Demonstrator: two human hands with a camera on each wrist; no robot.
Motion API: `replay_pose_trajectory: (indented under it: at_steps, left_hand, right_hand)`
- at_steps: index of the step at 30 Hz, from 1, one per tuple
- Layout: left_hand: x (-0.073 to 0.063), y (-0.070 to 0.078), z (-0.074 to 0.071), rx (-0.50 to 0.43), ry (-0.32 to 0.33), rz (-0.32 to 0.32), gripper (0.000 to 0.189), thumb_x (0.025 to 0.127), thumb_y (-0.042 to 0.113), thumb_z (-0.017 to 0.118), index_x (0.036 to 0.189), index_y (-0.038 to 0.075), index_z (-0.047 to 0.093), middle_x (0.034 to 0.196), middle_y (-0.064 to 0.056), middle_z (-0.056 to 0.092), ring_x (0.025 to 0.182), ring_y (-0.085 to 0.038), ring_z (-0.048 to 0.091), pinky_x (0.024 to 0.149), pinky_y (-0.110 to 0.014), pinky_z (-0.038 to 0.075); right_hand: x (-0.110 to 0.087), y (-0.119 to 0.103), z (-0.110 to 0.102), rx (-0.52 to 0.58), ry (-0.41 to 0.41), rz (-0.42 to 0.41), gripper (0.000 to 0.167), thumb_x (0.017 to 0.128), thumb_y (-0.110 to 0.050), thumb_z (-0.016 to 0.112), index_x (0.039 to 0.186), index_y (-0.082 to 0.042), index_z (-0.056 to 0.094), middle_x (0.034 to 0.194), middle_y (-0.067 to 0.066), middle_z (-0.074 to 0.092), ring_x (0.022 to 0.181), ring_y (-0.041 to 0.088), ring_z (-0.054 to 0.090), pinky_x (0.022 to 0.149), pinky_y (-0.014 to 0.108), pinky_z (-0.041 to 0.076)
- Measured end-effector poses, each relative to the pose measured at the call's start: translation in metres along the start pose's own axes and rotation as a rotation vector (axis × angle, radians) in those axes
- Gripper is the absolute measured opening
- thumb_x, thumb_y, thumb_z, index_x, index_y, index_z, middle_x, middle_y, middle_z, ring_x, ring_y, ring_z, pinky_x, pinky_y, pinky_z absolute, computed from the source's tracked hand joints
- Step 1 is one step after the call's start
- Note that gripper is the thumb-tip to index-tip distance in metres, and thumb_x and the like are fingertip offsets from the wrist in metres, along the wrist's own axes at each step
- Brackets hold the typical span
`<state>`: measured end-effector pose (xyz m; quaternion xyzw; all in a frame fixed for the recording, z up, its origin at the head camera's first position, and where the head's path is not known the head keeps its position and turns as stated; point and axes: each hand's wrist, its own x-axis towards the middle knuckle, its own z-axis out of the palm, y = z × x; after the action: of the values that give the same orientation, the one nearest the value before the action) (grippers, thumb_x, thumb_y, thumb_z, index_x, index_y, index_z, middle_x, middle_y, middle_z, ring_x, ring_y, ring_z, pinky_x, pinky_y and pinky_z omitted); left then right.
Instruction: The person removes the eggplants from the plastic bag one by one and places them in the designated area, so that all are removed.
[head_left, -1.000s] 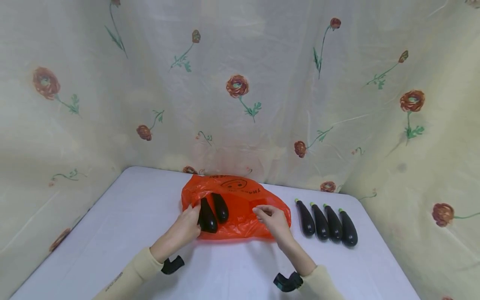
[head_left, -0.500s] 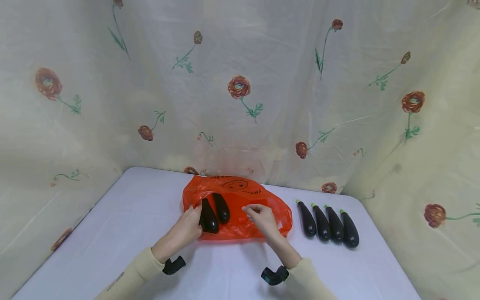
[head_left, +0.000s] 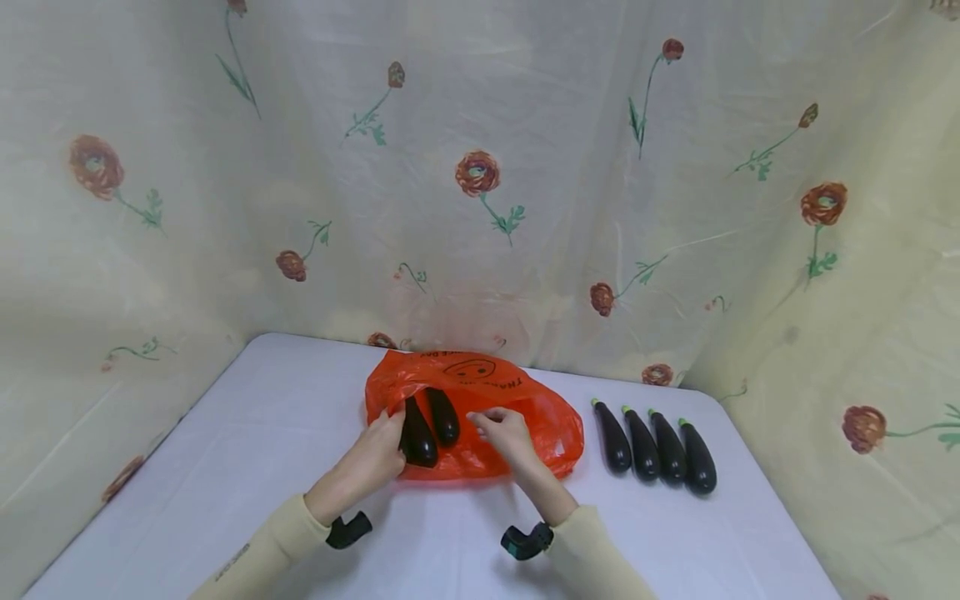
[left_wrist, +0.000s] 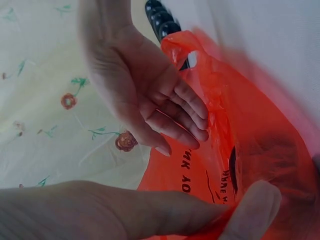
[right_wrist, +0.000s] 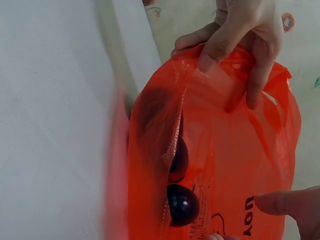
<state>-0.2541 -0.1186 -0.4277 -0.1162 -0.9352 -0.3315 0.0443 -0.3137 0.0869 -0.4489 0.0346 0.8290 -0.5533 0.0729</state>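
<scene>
An orange-red plastic bag (head_left: 525, 400) with black print lies on its side, its mouth facing me. Inside it, two dark eggplants show: a left one (head_left: 418, 433) and a right one (head_left: 443, 417). My left hand (head_left: 375, 450) pinches the left edge of the bag's mouth between thumb and fingers, as the right wrist view (right_wrist: 235, 45) also lets me see. Over the bag's opening, right of those eggplants, hovers my right hand (head_left: 508, 437). In the left wrist view, the fingers of the right hand (left_wrist: 145, 85) are loosely extended and hold nothing.
To the right of the bag, several eggplants (head_left: 657, 446) with green tips lie side by side on the white table (head_left: 247, 433). A flower-patterned curtain (head_left: 547, 125) hangs behind the table and along its sides.
My right hand has moved left across the bag's mouth, towards the two eggplants inside. The left hand keeps its grip on the bag's edge, and the bag has stayed nearly still.
</scene>
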Motion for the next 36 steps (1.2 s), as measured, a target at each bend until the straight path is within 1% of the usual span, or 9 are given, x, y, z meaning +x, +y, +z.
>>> replay_pose_trajectory:
  at_steps: [9,15,18,20,24,26,29,33,36]
  left_hand:
    - [-0.002,0.001,0.0,0.03,0.027,0.032,0.059,0.07,-0.019,0.058,0.128,-0.012,0.048,0.119,-0.03,0.058,0.103,-0.033,0.058,0.085,-0.05,0.054]
    - [-0.001,0.001,0.001,0.032,0.026,0.026,0.058,0.071,-0.019,0.059,0.128,-0.012,0.048,0.12,-0.029,0.058,0.105,-0.033,0.059,0.087,-0.051,0.053]
    - [0.0,0.001,0.001,0.03,0.028,0.034,0.056,0.071,-0.019,0.059,0.126,-0.012,0.05,0.118,-0.029,0.059,0.104,-0.033,0.059,0.088,-0.051,0.053]
    - [0.0,0.001,0.001,0.031,0.032,0.038,0.055,0.071,-0.019,0.059,0.124,-0.012,0.05,0.116,-0.029,0.058,0.104,-0.033,0.059,0.088,-0.051,0.053]
    - [0.001,0.0,0.001,0.04,0.039,0.04,0.054,0.07,-0.019,0.059,0.124,-0.013,0.051,0.114,-0.029,0.058,0.103,-0.034,0.06,0.089,-0.051,0.053]
    - [0.0,0.0,0.002,0.042,0.039,0.039,0.055,0.07,-0.019,0.059,0.124,-0.013,0.05,0.114,-0.029,0.058,0.102,-0.033,0.06,0.089,-0.051,0.053]
    - [0.0,0.0,0.002,0.037,0.034,0.034,0.055,0.07,-0.019,0.059,0.124,-0.013,0.051,0.114,-0.029,0.058,0.102,-0.033,0.06,0.088,-0.05,0.053]
    - [0.0,0.001,0.001,0.038,0.026,0.026,0.055,0.07,-0.019,0.06,0.124,-0.014,0.051,0.114,-0.029,0.058,0.101,-0.033,0.06,0.087,-0.05,0.054]
    - [0.0,0.002,0.001,0.039,0.017,0.011,0.056,0.071,-0.018,0.061,0.126,-0.014,0.05,0.116,-0.03,0.057,0.102,-0.034,0.06,0.088,-0.051,0.053]
  right_hand:
    - [0.01,-0.003,0.013,0.002,0.015,0.021,0.044,0.088,-0.033,0.068,0.117,0.0,0.063,0.111,0.013,0.065,0.09,0.022,0.061,0.091,0.039,0.054]
    - [0.016,-0.002,0.02,0.008,0.029,0.041,0.045,0.088,-0.032,0.068,0.118,0.001,0.061,0.113,0.013,0.065,0.091,0.022,0.061,0.091,0.038,0.054]
    - [0.019,0.001,0.023,0.004,0.028,0.035,0.042,0.088,-0.031,0.068,0.116,0.0,0.064,0.106,0.011,0.066,0.088,0.022,0.059,0.087,0.036,0.054]
    - [0.02,0.002,0.025,0.005,0.023,0.028,0.04,0.088,-0.03,0.068,0.115,-0.001,0.065,0.097,0.009,0.065,0.085,0.021,0.057,0.08,0.033,0.054]
    - [0.023,0.003,0.028,0.041,0.007,0.022,0.039,0.088,-0.028,0.067,0.118,-0.003,0.065,0.078,0.004,0.057,0.078,0.019,0.052,0.067,0.027,0.047]
    - [0.023,0.003,0.03,0.06,0.001,0.016,0.038,0.088,-0.027,0.067,0.118,-0.003,0.065,0.075,0.002,0.054,0.077,0.018,0.052,0.065,0.026,0.044]
    - [0.024,0.003,0.033,0.055,0.005,0.009,0.035,0.087,-0.026,0.068,0.111,-0.001,0.068,0.075,0.002,0.055,0.078,0.018,0.051,0.063,0.024,0.042]
    - [0.026,0.005,0.036,0.026,0.019,0.019,0.032,0.086,-0.027,0.069,0.103,0.0,0.071,0.084,0.004,0.06,0.082,0.018,0.052,0.064,0.022,0.041]
    - [0.027,0.006,0.038,0.026,0.013,0.034,0.032,0.086,-0.027,0.069,0.104,0.0,0.07,0.088,0.007,0.063,0.083,0.019,0.053,0.065,0.023,0.044]
